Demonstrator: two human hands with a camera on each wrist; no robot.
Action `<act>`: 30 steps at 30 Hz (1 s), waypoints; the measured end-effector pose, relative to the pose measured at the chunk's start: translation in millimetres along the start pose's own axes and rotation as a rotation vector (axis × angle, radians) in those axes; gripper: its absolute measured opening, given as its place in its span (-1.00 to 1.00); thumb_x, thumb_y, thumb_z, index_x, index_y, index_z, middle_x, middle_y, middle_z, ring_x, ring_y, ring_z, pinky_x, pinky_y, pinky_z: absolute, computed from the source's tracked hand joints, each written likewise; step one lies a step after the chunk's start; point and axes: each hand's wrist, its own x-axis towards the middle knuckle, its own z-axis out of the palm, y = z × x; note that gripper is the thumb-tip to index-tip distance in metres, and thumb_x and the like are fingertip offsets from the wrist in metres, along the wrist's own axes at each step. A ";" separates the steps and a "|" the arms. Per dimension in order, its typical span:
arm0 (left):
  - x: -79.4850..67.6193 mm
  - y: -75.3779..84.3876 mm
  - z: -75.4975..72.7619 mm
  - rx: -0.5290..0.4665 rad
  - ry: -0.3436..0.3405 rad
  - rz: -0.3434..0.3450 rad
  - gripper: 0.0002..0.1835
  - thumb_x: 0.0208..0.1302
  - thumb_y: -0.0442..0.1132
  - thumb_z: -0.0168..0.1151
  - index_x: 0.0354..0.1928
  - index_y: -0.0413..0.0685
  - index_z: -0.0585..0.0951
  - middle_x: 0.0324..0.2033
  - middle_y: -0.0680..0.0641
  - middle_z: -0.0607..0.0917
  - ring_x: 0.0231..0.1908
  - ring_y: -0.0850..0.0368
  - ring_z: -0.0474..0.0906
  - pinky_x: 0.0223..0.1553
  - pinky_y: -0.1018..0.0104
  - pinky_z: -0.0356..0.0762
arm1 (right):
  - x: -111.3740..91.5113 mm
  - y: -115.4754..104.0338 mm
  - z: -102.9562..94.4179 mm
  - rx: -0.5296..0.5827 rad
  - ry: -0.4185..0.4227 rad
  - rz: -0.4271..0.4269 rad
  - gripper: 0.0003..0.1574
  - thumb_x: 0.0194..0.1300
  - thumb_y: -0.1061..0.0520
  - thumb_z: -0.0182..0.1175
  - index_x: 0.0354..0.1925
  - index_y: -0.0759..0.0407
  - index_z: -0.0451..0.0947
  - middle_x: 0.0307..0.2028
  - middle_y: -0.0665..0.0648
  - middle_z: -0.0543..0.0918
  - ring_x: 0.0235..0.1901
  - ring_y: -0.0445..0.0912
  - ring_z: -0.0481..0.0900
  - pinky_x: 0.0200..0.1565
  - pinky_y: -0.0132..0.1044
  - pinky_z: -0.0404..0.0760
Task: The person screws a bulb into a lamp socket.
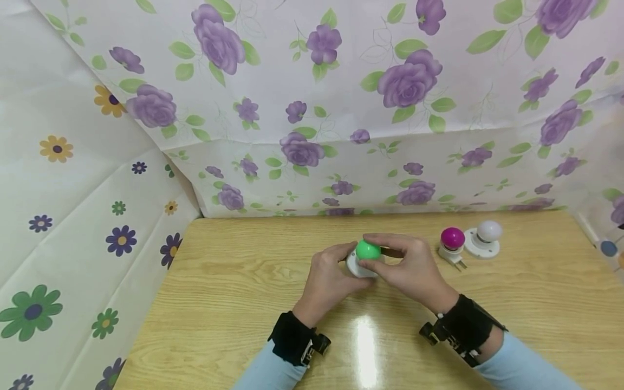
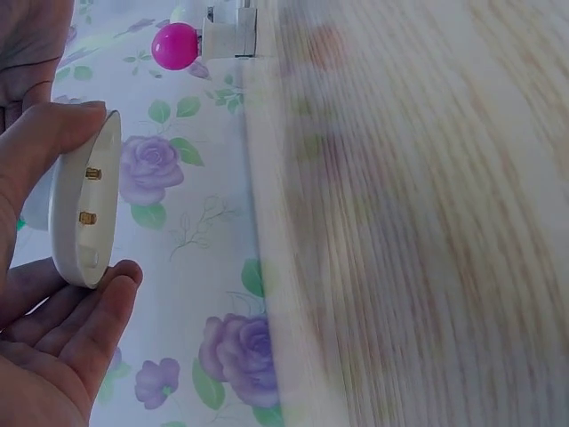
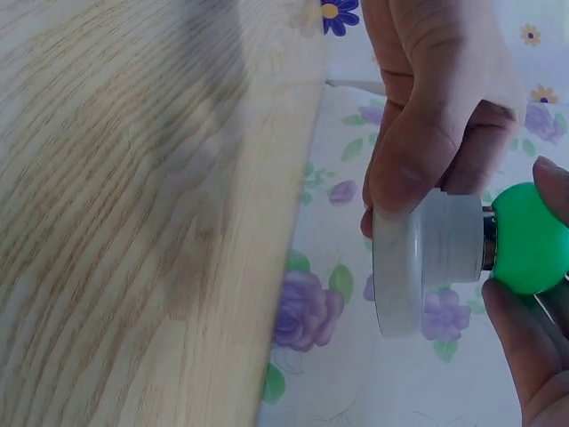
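My left hand [image 1: 331, 271] grips the rim of a round white lamp holder [image 3: 400, 267], held up off the table. Brass terminals show on the holder's hollow underside in the left wrist view. A green light bulb [image 1: 368, 250] sits in the holder's socket, a band of its metal base visible between the two in the right wrist view. Thumb and fingers of my right hand [image 1: 411, 265] pinch the green bulb from its sides.
To the right on the wooden table [image 1: 234, 271] stand a magenta bulb [image 1: 452, 238] in a white plug-in socket [image 1: 449, 253] and a white bulb [image 1: 489, 231] in a round white holder [image 1: 480, 246]. A flowered cloth [image 1: 302, 179] hangs behind the table's back edge.
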 end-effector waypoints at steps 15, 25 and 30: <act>0.7 0.2 -0.9 -0.025 -0.012 -0.037 -0.23 -0.11 0.10 0.45 0.16 -0.09 0.48 0.02 0.03 0.56 0.01 0.36 0.43 -0.07 0.45 0.41 | 2.4 -9.4 -2.5 -0.010 -0.009 -0.010 -0.47 0.00 0.12 0.42 -0.01 0.11 0.57 0.00 -0.03 0.57 -0.07 -0.13 0.55 -0.16 -0.22 0.55; 0.9 -1.1 -3.6 -0.047 -0.022 -0.050 -0.24 -0.10 0.07 0.46 0.18 -0.04 0.47 0.05 0.05 0.53 0.03 0.31 0.43 -0.04 0.46 0.39 | -0.5 1.3 -7.4 -0.054 -0.067 0.002 -0.36 0.06 0.01 0.37 0.14 -0.02 0.48 0.10 -0.06 0.50 0.06 -0.15 0.46 0.00 -0.21 0.46; 1.8 -4.3 -7.2 -0.064 -0.005 -0.055 -0.28 -0.10 0.04 0.47 0.17 0.06 0.48 0.05 0.12 0.53 0.04 0.33 0.42 -0.02 0.42 0.38 | -4.5 5.0 -15.1 -0.123 -0.073 0.018 -0.29 0.08 -0.05 0.36 0.21 -0.06 0.41 0.13 -0.07 0.46 0.11 -0.15 0.40 0.06 -0.20 0.40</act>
